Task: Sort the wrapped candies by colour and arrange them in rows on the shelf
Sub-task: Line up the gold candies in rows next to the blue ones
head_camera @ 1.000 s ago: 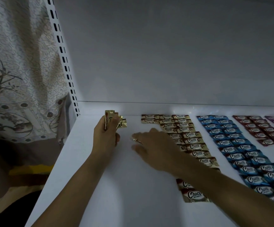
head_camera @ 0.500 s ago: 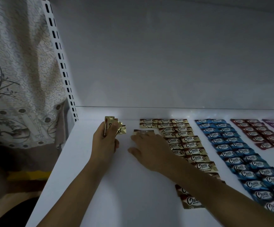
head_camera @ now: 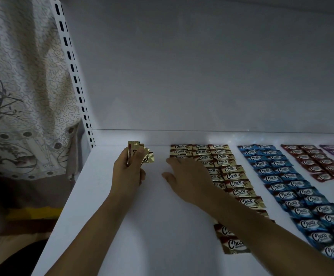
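A bunch of gold-wrapped candies (head_camera: 140,154) is gripped upright in the clenched left hand (head_camera: 129,172), near the back left of the shelf (head_camera: 142,226). The single gold candy (head_camera: 179,157), held clear of the rows a second ago, now lies third in the leftmost column of the gold rows (head_camera: 220,156). It is pressed flat, half hidden, under the straightened fingers (head_camera: 177,163) of the right hand (head_camera: 190,180). One more piece is judged placed. The blue rows (head_camera: 281,180) lie apart.

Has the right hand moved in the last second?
Yes. The right hand slid along the gold-and-brown wrapped candy rows toward the back of the white shelf.
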A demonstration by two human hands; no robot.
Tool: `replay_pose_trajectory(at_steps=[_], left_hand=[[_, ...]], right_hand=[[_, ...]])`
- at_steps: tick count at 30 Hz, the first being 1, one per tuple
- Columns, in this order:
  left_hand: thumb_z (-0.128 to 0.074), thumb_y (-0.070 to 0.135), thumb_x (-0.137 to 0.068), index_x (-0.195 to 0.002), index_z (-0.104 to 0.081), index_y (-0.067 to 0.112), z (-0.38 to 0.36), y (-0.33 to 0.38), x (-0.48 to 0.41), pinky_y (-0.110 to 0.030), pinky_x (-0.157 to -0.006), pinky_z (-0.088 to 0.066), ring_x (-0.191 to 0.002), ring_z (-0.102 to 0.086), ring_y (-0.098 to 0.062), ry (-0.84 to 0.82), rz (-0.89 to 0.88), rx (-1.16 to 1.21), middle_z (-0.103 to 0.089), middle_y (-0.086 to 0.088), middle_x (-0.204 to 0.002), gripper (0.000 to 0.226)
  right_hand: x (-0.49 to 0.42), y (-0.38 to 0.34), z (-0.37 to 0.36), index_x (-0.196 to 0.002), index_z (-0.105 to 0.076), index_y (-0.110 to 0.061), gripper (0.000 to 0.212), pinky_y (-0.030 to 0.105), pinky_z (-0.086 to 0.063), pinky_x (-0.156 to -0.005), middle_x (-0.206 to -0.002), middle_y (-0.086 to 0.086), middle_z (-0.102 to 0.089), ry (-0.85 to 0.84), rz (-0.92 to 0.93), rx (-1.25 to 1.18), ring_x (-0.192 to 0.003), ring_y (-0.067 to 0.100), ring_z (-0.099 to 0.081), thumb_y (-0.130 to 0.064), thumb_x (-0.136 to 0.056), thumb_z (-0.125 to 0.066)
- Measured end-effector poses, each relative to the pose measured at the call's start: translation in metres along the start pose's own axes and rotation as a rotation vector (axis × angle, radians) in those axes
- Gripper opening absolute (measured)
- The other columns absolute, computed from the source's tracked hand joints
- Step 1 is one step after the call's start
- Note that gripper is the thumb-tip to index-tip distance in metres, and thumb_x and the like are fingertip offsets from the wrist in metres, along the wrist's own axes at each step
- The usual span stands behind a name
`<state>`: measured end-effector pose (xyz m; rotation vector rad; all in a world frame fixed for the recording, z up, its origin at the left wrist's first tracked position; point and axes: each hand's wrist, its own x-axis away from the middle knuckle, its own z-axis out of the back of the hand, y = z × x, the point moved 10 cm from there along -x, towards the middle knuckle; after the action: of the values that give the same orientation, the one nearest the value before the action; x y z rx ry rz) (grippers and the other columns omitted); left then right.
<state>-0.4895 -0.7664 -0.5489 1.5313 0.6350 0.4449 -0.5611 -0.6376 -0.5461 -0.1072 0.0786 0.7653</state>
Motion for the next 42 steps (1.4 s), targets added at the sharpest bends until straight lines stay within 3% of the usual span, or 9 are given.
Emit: replay_pose_trajectory(at_steps=[8, 10, 13, 15, 19, 22, 26, 36, 42], left_hand=[[-0.048, 0.028, -0.099, -0.098, -0.063, 0.021, -0.008, 0.005, 0.002, -0.018, -0.037, -0.029, -0.042, -0.044, -0.009, -0.063, 0.008, 0.057, -0.061, 0.003, -0.076, 0.016], [-0.046, 0.031, -0.099, -0.105, -0.064, 0.021, -0.016, 0.006, 0.005, -0.019, -0.039, -0.026, -0.045, -0.043, -0.01, -0.131, 0.024, 0.118, -0.06, 0.006, -0.071, 0.021], [-0.045, 0.036, -0.098, -0.106, -0.064, 0.02, -0.027, 0.009, 0.01, -0.021, -0.042, -0.024, -0.046, -0.042, -0.013, -0.219, 0.039, 0.159, -0.059, 0.005, -0.071, 0.026], [-0.045, 0.036, -0.098, -0.104, -0.064, 0.019, -0.029, 0.009, 0.012, -0.022, -0.042, -0.025, -0.048, -0.043, -0.013, -0.246, 0.048, 0.175, -0.059, 0.004, -0.072, 0.026], [-0.045, 0.035, -0.098, -0.106, -0.063, 0.013, -0.029, 0.007, 0.013, -0.02, -0.039, -0.027, -0.048, -0.044, -0.012, -0.252, 0.076, 0.176, -0.059, -0.006, -0.081, 0.029], [-0.045, 0.035, -0.098, -0.107, -0.06, 0.008, -0.03, 0.007, 0.014, -0.019, -0.039, -0.029, -0.045, -0.043, -0.012, -0.254, 0.089, 0.161, -0.055, -0.006, -0.072, 0.032], [-0.046, 0.032, -0.099, -0.106, -0.063, 0.009, -0.023, 0.003, 0.011, -0.017, -0.04, -0.028, -0.044, -0.042, -0.012, -0.19, 0.091, 0.151, -0.061, 0.002, -0.069, 0.029], [-0.044, 0.034, -0.1, -0.103, -0.064, 0.013, -0.021, -0.002, 0.007, -0.018, -0.041, -0.028, -0.042, -0.042, -0.01, -0.179, 0.137, 0.202, -0.075, -0.002, -0.088, 0.029], [-0.051, 0.031, -0.097, -0.106, -0.064, 0.01, -0.019, -0.007, 0.01, -0.017, -0.038, -0.028, -0.047, -0.043, -0.01, -0.19, 0.209, 0.247, -0.067, 0.001, -0.083, 0.027]], right_hand=[[0.001, 0.004, 0.014, -0.127, -0.054, -0.016, 0.035, 0.032, -0.041, -0.096, -0.126, 0.002, -0.059, 0.133, 0.048, -0.156, -0.115, 0.02, -0.053, -0.031, -0.098, -0.042], [0.005, 0.007, 0.032, -0.106, -0.066, -0.015, 0.027, 0.03, -0.046, -0.079, -0.098, -0.001, -0.068, 0.271, 0.009, -0.442, -0.092, 0.014, -0.061, -0.03, -0.097, -0.045], [0.002, 0.006, 0.035, -0.081, -0.067, -0.018, 0.03, 0.028, -0.048, -0.066, -0.078, 0.001, -0.069, 0.217, -0.105, -1.039, -0.071, 0.014, -0.065, -0.043, -0.092, -0.055], [0.0, 0.002, 0.038, -0.076, -0.067, -0.026, 0.012, 0.028, -0.047, -0.065, -0.075, 0.001, -0.069, 0.205, -0.101, -1.13, -0.069, 0.014, -0.064, -0.031, -0.087, -0.066], [0.004, 0.009, 0.036, -0.077, -0.07, -0.027, 0.015, 0.018, -0.047, -0.061, -0.074, 0.0, -0.069, 0.235, -0.178, -1.277, -0.067, 0.005, -0.061, -0.018, -0.088, -0.065], [0.007, 0.014, 0.031, -0.079, -0.07, -0.024, 0.013, 0.016, -0.046, -0.053, -0.07, -0.01, -0.068, 0.231, -0.254, -1.336, -0.06, 0.001, -0.061, -0.02, -0.089, -0.063], [0.009, 0.026, 0.028, -0.093, -0.07, -0.009, 0.014, 0.019, -0.05, -0.051, -0.082, 0.004, -0.07, 0.259, -0.348, -1.476, -0.061, 0.011, -0.064, -0.018, -0.092, -0.059], [0.003, 0.019, 0.033, -0.093, -0.067, -0.002, 0.01, 0.026, -0.058, -0.072, -0.085, 0.011, -0.07, 0.177, -0.225, -1.675, -0.077, 0.018, -0.069, 0.001, -0.087, -0.06], [0.006, 0.01, 0.05, -0.072, -0.072, -0.023, 0.04, 0.022, -0.053, -0.077, -0.075, -0.008, -0.07, 0.265, -0.036, -1.243, -0.077, 0.008, -0.065, 0.016, -0.074, -0.065]])
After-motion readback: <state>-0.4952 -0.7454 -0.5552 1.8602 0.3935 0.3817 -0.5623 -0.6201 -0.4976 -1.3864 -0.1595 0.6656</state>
